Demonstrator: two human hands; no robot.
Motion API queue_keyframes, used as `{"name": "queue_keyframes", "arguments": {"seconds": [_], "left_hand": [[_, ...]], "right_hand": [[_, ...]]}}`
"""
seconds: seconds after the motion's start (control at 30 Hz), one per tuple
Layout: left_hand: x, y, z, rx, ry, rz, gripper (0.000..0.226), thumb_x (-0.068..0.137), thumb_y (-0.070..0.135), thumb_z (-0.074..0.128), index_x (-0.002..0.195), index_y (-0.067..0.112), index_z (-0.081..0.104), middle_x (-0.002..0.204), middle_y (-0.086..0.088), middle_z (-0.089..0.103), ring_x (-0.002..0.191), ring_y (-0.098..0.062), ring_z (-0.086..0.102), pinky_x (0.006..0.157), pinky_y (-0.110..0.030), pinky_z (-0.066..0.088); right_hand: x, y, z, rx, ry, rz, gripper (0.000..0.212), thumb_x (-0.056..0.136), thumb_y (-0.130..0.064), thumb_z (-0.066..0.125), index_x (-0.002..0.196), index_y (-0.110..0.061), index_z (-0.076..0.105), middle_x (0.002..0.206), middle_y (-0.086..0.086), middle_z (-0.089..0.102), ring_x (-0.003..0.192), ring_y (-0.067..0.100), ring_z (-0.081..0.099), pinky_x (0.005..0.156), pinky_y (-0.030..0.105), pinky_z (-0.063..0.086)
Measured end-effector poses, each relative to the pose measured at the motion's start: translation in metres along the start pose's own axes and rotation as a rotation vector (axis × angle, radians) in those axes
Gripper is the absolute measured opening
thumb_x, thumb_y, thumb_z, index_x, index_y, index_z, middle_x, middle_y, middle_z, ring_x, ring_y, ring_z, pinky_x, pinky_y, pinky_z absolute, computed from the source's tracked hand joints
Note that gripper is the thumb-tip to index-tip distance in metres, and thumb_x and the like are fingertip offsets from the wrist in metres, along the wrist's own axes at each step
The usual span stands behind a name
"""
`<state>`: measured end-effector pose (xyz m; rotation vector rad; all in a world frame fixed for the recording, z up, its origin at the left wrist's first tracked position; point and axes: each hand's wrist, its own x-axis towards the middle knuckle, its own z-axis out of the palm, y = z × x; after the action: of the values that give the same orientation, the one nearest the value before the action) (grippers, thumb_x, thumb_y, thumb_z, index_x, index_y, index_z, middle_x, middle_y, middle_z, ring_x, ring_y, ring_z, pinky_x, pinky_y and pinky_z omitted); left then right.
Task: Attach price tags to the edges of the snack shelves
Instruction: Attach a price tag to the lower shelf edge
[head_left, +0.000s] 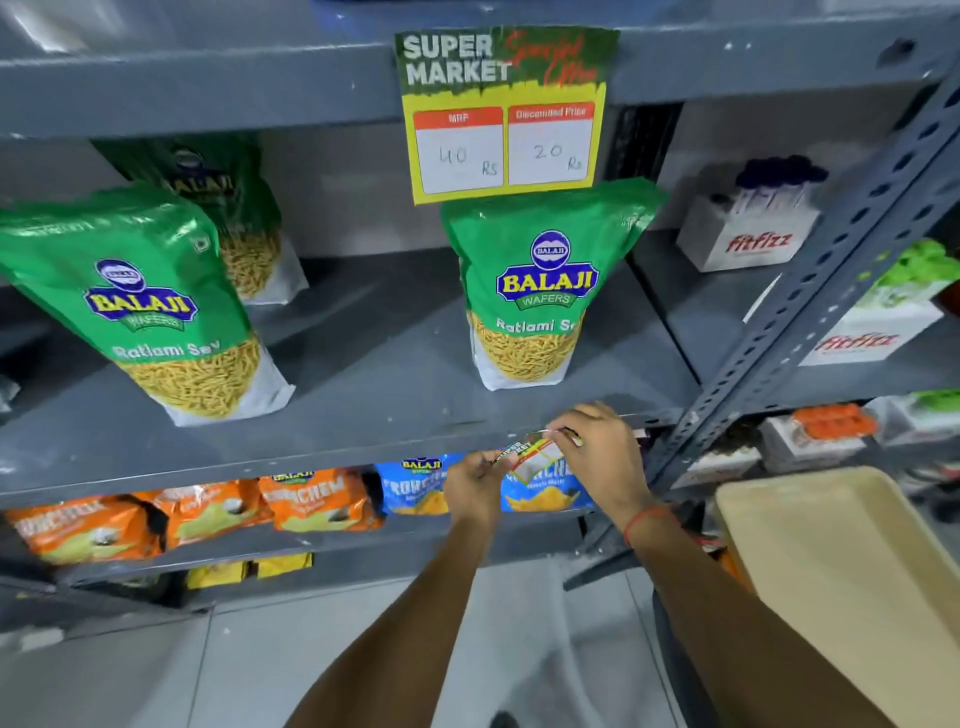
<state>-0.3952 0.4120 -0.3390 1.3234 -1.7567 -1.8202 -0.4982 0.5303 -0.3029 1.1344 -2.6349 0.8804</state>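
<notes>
Price tag (532, 457), small and partly curled, is being held between both hands just in front of the grey edge of the middle shelf (311, 457), below the right-hand green snack bag. The left hand (475, 486) is pinching the tag's left end, its fingers closed on the paper. The right hand (602, 452) is gripping the tag's right end at the shelf lip, fingers (569, 434) clamped together over the top corner; a red thread (647, 522) is circling that wrist.

Higher up, a second, larger price card (506, 111) is hanging from the edge of the top shelf (208, 88), showing 40 and 20 in its two white boxes. Green sev bags are standing on the middle shelf: one at the left front (140, 306), one behind it (234, 213), and one at the right (535, 291) directly under the hanging card. Orange snack packets (208, 512) and blue snack packets (421, 480) are lying on the shelf beneath, the blue ones partly hidden by the hands. To the right, past a perforated upright (810, 291), white boxes (753, 234) are sitting on a neighbouring rack. A beige tray (857, 571) is showing at the near right.
</notes>
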Motion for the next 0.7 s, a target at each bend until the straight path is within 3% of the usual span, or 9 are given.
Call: {"name": "queue_keyframes", "arguments": {"seconds": [0.1,0.17,0.33,0.43,0.57,0.7], "left_hand": [[-0.003,-0.002,-0.005,0.049,0.016,0.092,0.009,0.080,0.016,0.074,0.073,0.010,0.072,0.060,0.002,0.065,0.057,-0.012,0.058,0.063,-0.026,0.048],[-0.007,-0.001,-0.010,0.087,0.034,0.139,0.007,0.081,0.015,0.074,0.074,0.013,0.074,0.061,0.010,0.065,0.054,0.000,0.056,0.056,-0.009,0.043],[-0.007,-0.006,-0.019,0.210,0.079,0.253,0.012,0.081,0.021,0.075,0.088,0.014,0.080,0.084,0.000,0.076,0.068,0.000,0.061,0.063,0.000,0.040],[-0.008,-0.005,-0.018,0.214,0.091,0.253,0.014,0.081,0.018,0.075,0.093,0.012,0.078,0.081,0.002,0.075,0.067,0.006,0.061,0.061,0.002,0.040],[-0.011,-0.004,-0.018,0.203,0.128,0.228,0.014,0.078,0.021,0.078,0.088,0.012,0.074,0.074,0.006,0.070,0.065,-0.004,0.064,0.054,-0.004,0.042],[-0.007,-0.007,-0.025,0.186,0.179,0.207,0.004,0.079,0.023,0.076,0.076,0.022,0.075,0.074,0.003,0.076,0.069,-0.020,0.071,0.064,-0.031,0.056]], "right_hand": [[-0.008,0.002,0.002,-0.020,0.013,-0.030,0.006,0.076,-0.010,0.075,0.074,-0.014,0.070,0.072,0.000,0.070,0.072,0.024,0.060,0.063,0.034,0.049],[-0.019,0.003,0.004,0.003,0.054,0.007,0.004,0.076,-0.011,0.072,0.073,-0.014,0.071,0.072,0.002,0.070,0.070,0.023,0.060,0.063,0.030,0.044],[-0.042,0.007,0.014,0.148,0.088,0.148,0.006,0.083,-0.025,0.072,0.083,-0.020,0.075,0.077,-0.001,0.073,0.074,0.020,0.062,0.065,0.031,0.049],[-0.046,0.011,0.027,0.255,0.118,0.293,0.006,0.082,-0.030,0.074,0.084,-0.025,0.076,0.079,-0.005,0.073,0.076,0.015,0.064,0.066,0.030,0.051],[-0.051,0.016,0.040,0.295,0.124,0.403,0.009,0.082,-0.034,0.073,0.083,-0.026,0.076,0.080,-0.004,0.073,0.076,0.010,0.065,0.066,0.027,0.052],[-0.051,0.015,0.038,0.357,0.201,0.478,0.002,0.081,-0.023,0.075,0.079,-0.023,0.076,0.075,-0.005,0.073,0.073,0.014,0.067,0.067,0.032,0.054]]}}
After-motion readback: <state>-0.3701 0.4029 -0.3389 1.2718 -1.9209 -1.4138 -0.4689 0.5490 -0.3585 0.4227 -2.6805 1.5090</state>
